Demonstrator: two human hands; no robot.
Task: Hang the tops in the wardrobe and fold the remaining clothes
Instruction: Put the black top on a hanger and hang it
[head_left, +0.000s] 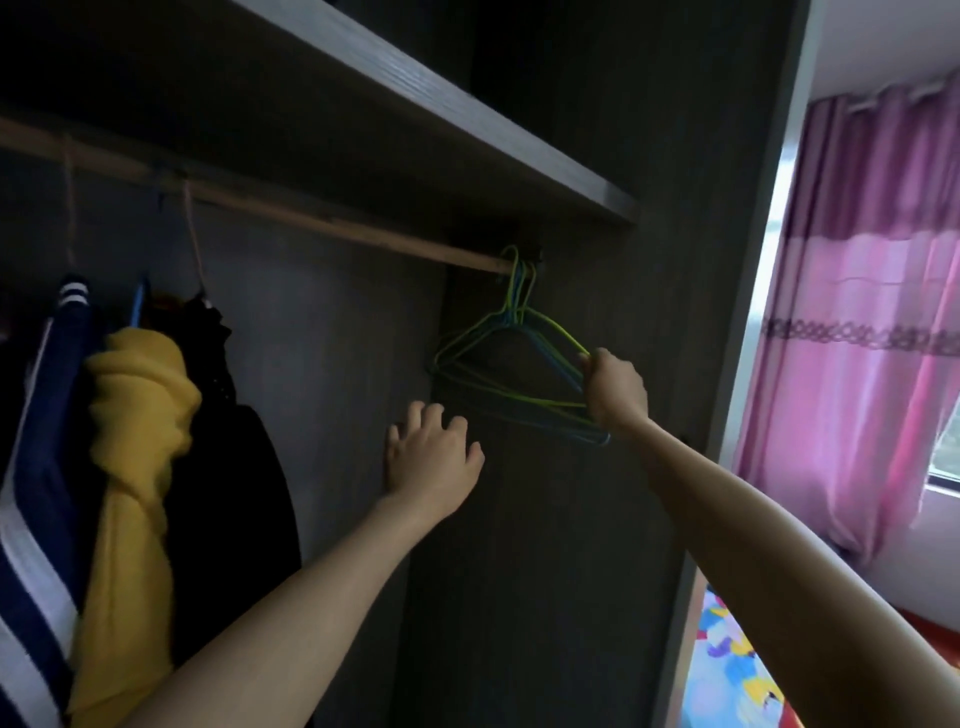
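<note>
Two hands up in wardrobe: left hand (434, 460), right hand (618, 389). One rail (363, 234), one shelf (467, 130) above it. Three garments hung at left: navy striped top (41, 415), yellow top (135, 441), black top (234, 441). Bunch of wire hangers (556, 331) at rail's right end: at least three, exact number unclear. One pink curtain (857, 260).

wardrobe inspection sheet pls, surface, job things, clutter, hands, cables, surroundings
surface: wooden rail under a shelf.
job's things: green and blue wire hangers bunched at the rail's right end; navy striped top, yellow garment, black garment hung at left.
clutter: nothing seen.
grippers: right hand grips the hangers' right side; left hand open, fingers spread, below-left of them, holding nothing.
cables: nothing seen.
surroundings: pink curtain and window at right; colourful bedding lower right.
</note>
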